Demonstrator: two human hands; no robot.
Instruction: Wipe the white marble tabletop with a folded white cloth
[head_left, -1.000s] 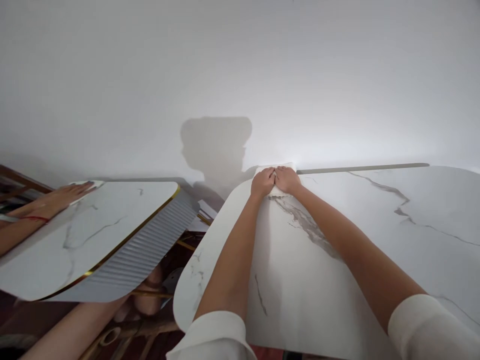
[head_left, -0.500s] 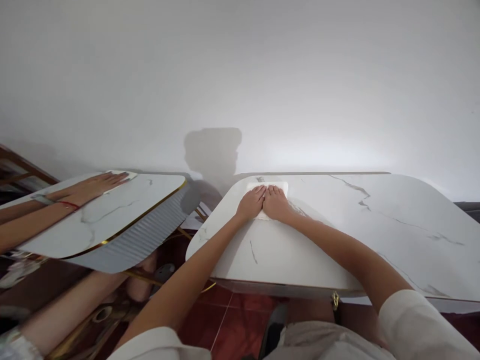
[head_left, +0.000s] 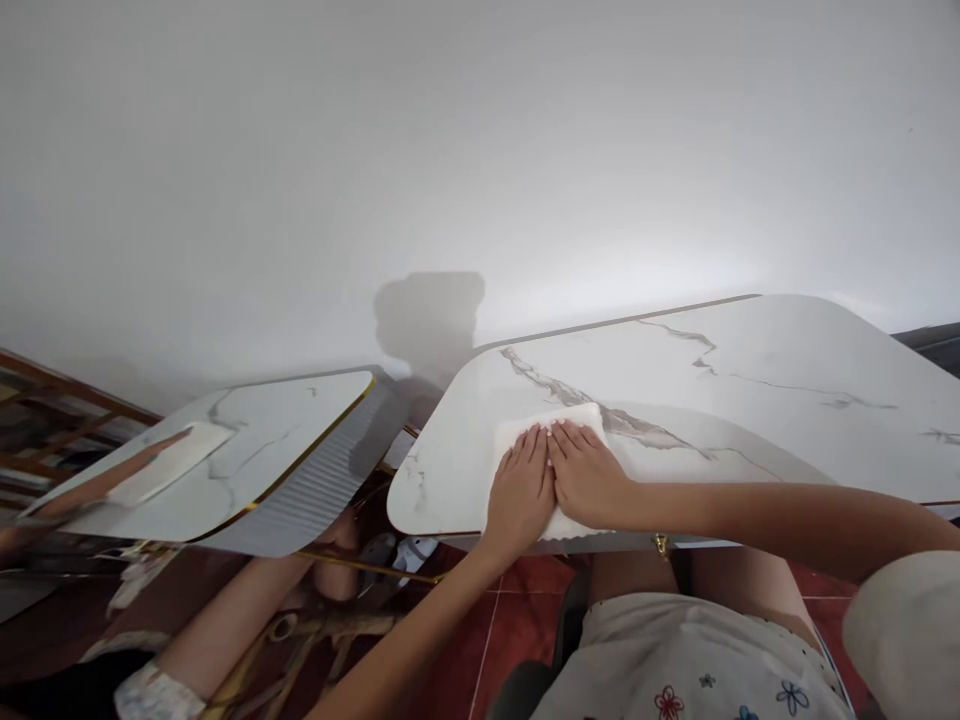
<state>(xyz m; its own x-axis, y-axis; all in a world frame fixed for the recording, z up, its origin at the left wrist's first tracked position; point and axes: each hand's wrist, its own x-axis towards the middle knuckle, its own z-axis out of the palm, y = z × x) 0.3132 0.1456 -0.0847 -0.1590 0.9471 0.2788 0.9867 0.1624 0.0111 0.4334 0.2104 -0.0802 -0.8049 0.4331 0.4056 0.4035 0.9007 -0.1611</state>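
Both hands lie flat on a white cloth [head_left: 516, 432] near the front edge of a white marble-patterned table [head_left: 780, 350]. My left hand [head_left: 520, 492] rests on it with straight fingers pointing away from me. Pressed alongside, my right hand [head_left: 589, 477] comes in from the right, its fingertips meeting those of the left. The cloth is spread out, and its near edge reaches the table's front edge. Neither hand's fingers are wrapped round it.
At left stands a second marble-patterned table [head_left: 300, 410] with a gold rim. Another person's hand [head_left: 161, 447] is on a white cloth [head_left: 184, 462] there. A white wall [head_left: 600, 150] rises behind both tables. A gold-coloured fitting [head_left: 661, 544] hangs below my table's front edge.
My hands and the cloth have moved from the table's far edge back toward me, to the near edge. The view has tilted. The other person's hand has also drawn back.
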